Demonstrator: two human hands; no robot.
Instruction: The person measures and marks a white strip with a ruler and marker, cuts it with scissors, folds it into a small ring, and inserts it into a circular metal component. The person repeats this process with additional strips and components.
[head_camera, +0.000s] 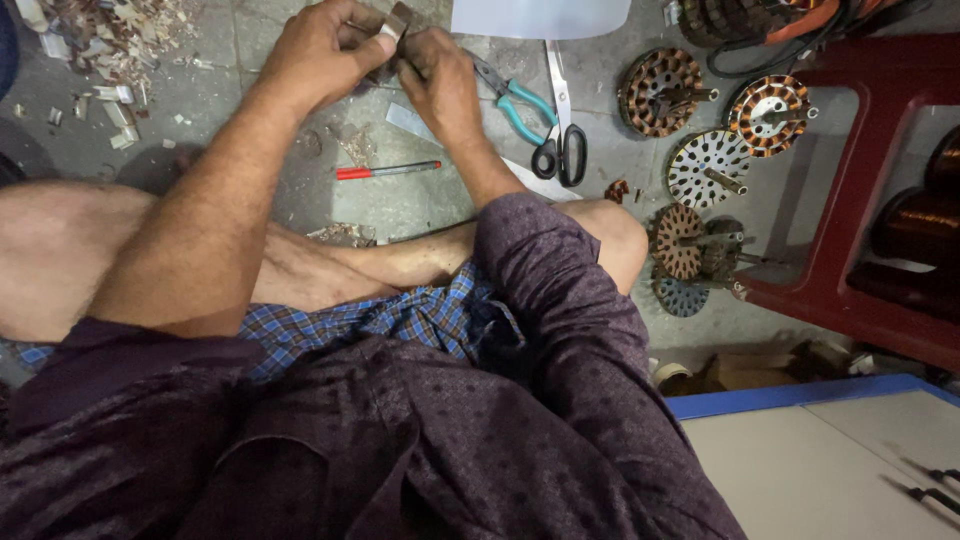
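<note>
The fingers (385, 38) of both hands close together on a small strip of pale, stiff material (398, 22), pinched between thumbs and fingertips at the top of the view, held just above the grey concrete floor (420, 205). The left hand (320, 50) wraps over the piece from one side, knuckles up; the right hand (437, 80) presses against it from the other side, so the two hands touch each other around it. What the strip is made of I cannot tell, since the fingers hide most of it. Just beside the right hand lie pliers with teal handles (515, 105), and next to those a pair of black-handled scissors (562, 140), blades pointing away from the person. Nearer the bare crossed legs a red-and-black pen (388, 170) lies flat on the floor. A pale sheet (540, 17) rests beyond the scissors. To the right, several round motor stators (710, 165) with copper windings sit on the floor, close to a dark red plastic stool (850, 200). Far left, a heap of wood-coloured scraps and shavings (110, 45) is scattered, well apart from the hands. The person sits cross-legged in a dark patterned purple shirt (560, 320) and blue checked cloth (400, 320)
</note>
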